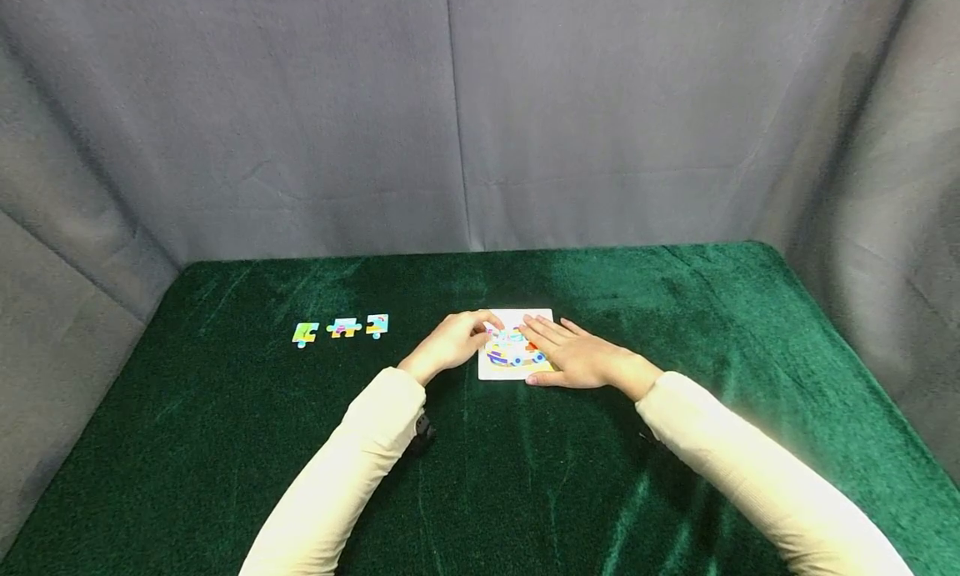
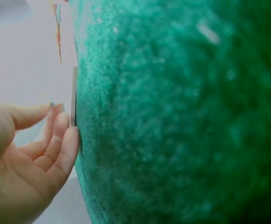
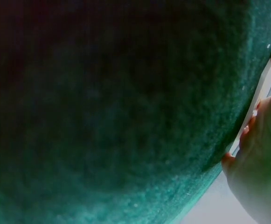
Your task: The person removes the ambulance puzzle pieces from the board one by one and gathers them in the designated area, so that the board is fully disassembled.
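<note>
A white square puzzle board (image 1: 504, 375) with a colourful vehicle-like picture lies on the table. My left hand (image 1: 452, 340) is over its upper left part. In the left wrist view, the thumb and fingertips of the left hand (image 2: 42, 149) come together around a small bluish edge, seemingly a puzzle piece (image 2: 52, 103) mostly hidden by the fingers. The other fingertips touch the board's side. My right hand (image 1: 581, 358) rests flat across the board's right side, fingers straight, covering part of the picture. The right wrist view shows the right hand (image 3: 261, 163) along the board's edge (image 3: 256, 100).
Left of the board lie three loose puzzle pieces: a green-and-yellow one (image 1: 304, 333), a middle one (image 1: 344, 328) and a blue-and-orange one (image 1: 377, 325). Dark green velvet cloth (image 1: 525, 493) covers the table. Grey curtains (image 1: 360, 117) hang behind and at both sides.
</note>
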{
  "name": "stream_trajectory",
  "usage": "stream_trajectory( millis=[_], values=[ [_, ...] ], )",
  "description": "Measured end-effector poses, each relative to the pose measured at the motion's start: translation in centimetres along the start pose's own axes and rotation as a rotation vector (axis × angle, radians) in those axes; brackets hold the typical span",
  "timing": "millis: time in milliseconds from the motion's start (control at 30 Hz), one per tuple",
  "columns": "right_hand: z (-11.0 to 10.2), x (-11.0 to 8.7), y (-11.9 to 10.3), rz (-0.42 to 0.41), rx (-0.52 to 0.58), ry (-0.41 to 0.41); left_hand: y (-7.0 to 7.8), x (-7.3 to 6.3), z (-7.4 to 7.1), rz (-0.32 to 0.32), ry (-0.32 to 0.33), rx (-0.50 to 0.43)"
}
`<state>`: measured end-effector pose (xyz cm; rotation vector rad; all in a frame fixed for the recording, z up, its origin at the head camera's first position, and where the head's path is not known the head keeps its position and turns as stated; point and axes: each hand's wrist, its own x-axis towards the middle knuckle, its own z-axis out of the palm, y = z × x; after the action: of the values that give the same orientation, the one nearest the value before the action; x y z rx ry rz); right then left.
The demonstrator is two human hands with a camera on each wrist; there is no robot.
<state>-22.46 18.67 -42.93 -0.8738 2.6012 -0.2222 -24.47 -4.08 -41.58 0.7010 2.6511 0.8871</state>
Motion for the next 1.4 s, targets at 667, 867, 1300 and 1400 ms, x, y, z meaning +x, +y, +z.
stream_trajectory(
  millis=[667, 867, 1300, 1400],
  values=[
    [0.1, -0.1, -0.1, -0.009, 0.002, 0.017, 0.2, -0.7, -1.2, -0.144, 0.109, -0.255],
    [0.2, 0.0, -0.1, -0.01, -0.01, 0.019, -0.1, -1.4, -2.1, -0.167, 0.119, -0.3],
    [0.0, -0.1, -0.1, -0.015, -0.006, 0.027, -1.6, -3.4, -3.6, -0.184, 0.116, -0.342],
    [0.0, 0.0, 0.0, -0.018, -0.009, 0.029, -2.2, -4.0, -4.0, -0.176, 0.113, -0.358]
  ],
)
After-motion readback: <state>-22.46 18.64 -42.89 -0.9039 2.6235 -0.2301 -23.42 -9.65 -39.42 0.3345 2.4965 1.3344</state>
